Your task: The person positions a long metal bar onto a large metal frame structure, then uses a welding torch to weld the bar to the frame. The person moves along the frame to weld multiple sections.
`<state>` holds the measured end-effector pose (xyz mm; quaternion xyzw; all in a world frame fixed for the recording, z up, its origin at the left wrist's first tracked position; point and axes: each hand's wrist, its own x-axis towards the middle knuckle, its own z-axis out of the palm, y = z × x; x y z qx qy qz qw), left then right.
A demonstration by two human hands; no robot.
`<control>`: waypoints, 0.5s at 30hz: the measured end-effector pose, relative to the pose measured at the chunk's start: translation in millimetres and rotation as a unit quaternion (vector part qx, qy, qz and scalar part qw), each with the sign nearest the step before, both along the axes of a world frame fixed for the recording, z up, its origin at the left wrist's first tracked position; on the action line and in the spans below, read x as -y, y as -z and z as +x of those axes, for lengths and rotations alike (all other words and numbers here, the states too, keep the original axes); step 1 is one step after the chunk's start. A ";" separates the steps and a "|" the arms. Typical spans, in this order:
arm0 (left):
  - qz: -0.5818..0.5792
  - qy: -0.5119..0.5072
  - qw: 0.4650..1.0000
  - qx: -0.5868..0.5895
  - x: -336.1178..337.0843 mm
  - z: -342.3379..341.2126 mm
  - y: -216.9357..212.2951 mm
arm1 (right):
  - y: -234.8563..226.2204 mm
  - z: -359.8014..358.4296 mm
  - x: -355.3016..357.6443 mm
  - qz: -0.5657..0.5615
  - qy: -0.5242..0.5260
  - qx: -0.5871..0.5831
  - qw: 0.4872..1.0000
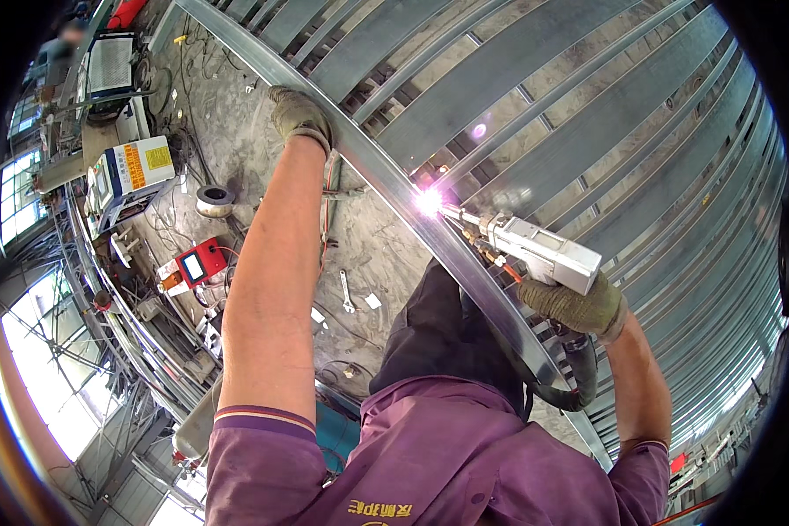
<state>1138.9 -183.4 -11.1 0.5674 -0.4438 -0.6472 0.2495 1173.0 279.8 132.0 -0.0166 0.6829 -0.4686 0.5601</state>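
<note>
A grey work glove covers my left hand (302, 117), which is closed over the edge of a long metal rail (373, 162). Its fingertips are partly hidden. In my gloved right hand (574, 305) is a white handheld welding gun (543, 252), its nozzle pointing left at the rail. Where the tip meets the rail, a bright pinkish-white glare (429, 202) hides the joint. Many flat metal slats (469, 114) and thinner bars run from this rail toward the upper right. From the gun, a thick black hose (579, 373) curves down near my right forearm.
On the concrete floor at left lie a wire spool (215, 202), a red box with a screen (200, 263) and a wrench (348, 291). Farther left stands a white-and-blue machine (131, 180) among cables. A person (64, 42) is at the far upper left.
</note>
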 end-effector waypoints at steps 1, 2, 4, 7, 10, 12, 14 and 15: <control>-0.004 0.000 1.000 -0.004 -0.7 0.2 -0.5 | 0.2 -0.3 0.7 -0.002 -0.005 -0.002 1.000; -0.009 0.000 1.000 -0.008 -1.5 0.2 -1.0 | -3.9 -0.4 2.0 -0.017 0.001 0.002 1.000; -0.017 -0.004 0.998 0.066 -9.3 -3.7 -13.7 | -2.1 6.6 -5.2 -0.019 0.008 -0.002 1.000; -0.060 0.006 0.990 0.125 6.9 5.1 -2.8 | -21.1 15.5 -8.2 0.001 0.033 -0.037 0.999; -0.088 0.029 0.979 0.179 5.0 3.5 -3.6 | -46.9 19.1 -11.1 0.050 0.077 -0.025 0.995; -0.058 0.008 0.987 0.148 -9.2 -5.0 -16.1 | -43.9 30.3 -24.7 0.048 0.072 -0.089 0.992; -0.046 0.018 0.990 0.134 -13.2 -12.0 0.9 | -49.4 43.3 -36.0 0.069 0.079 -0.117 0.988; -0.047 0.037 0.992 0.107 1.4 -11.0 25.9 | -56.1 48.0 -38.5 0.081 0.081 -0.117 0.986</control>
